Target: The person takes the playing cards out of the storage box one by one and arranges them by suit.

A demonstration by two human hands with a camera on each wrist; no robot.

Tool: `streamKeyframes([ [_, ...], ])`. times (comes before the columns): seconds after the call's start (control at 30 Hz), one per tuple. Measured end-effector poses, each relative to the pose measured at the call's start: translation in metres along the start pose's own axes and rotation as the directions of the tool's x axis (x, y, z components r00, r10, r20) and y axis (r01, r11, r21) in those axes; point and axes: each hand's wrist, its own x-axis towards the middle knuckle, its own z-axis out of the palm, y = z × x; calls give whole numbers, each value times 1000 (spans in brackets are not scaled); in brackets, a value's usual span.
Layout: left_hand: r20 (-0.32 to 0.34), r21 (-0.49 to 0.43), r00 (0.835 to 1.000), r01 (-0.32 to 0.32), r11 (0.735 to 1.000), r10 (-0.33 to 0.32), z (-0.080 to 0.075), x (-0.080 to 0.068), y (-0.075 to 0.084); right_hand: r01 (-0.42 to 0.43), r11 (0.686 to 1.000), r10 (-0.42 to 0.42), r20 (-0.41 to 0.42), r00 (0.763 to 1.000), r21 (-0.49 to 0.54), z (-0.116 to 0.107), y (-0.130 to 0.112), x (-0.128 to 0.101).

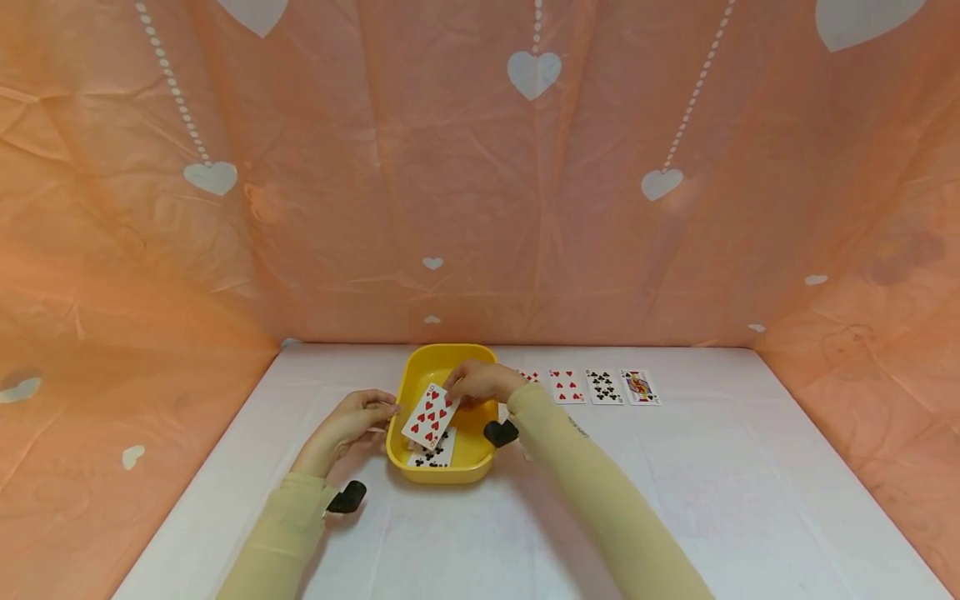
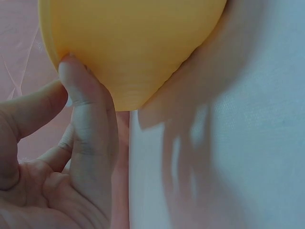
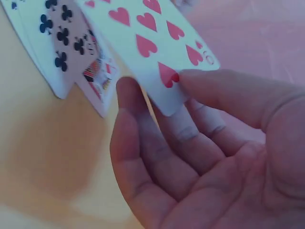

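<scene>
The hearts card [image 1: 429,414] is above the inside of the tray [image 1: 450,477], tilted, face up, its lower end over the clubs card [image 1: 447,454]. The grip of the right hand [image 1: 480,381] is clamped on one corner of it: thumb on the printed face, fingers behind. Seen at the right wrist, part of a face card [image 3: 106,75] shows below the clubs card.

The left hand [image 1: 352,421] is at the tray's left side. Its fingers are extended, with a fingertip against the outer wall; from where I stand, it seems to serve as a steady.

To the right of the tray, a row of cards [image 1: 603,387] lies face up on the worktop [image 1: 750,483]. The nearest is partly covered by the right wrist. A curtain [image 1: 450,208] stands behind.

Step in hand, as I judge it: one card being handled singly between tray and row. The layout suggests removal for placing outside, though one moment does not prove the direction.

Next move, on that reading: keep the corner pinch, raise the card clear of the rim, carry it rightward and lay it flat, face up, without disturbing the row
</scene>
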Motion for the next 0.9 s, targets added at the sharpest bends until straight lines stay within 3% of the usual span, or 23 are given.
streamKeyframes([
  [0.27, 2, -6, 1000, -10, 1000, 10, -1, 0, 0, 85, 984, -83, -23, 996, 156, -23, 4, -10],
  [0.6, 3, -45, 1000, 14, 999, -14, -1, 3, 0, 180, 955, -171, -60, 983, 236, -55, 7, -42],
  [0.9, -5, -24, 1000, -1, 1000, 1, -2, 2, 1, 237, 943, -212, -124, 969, 234, -79, 35, -69],
])
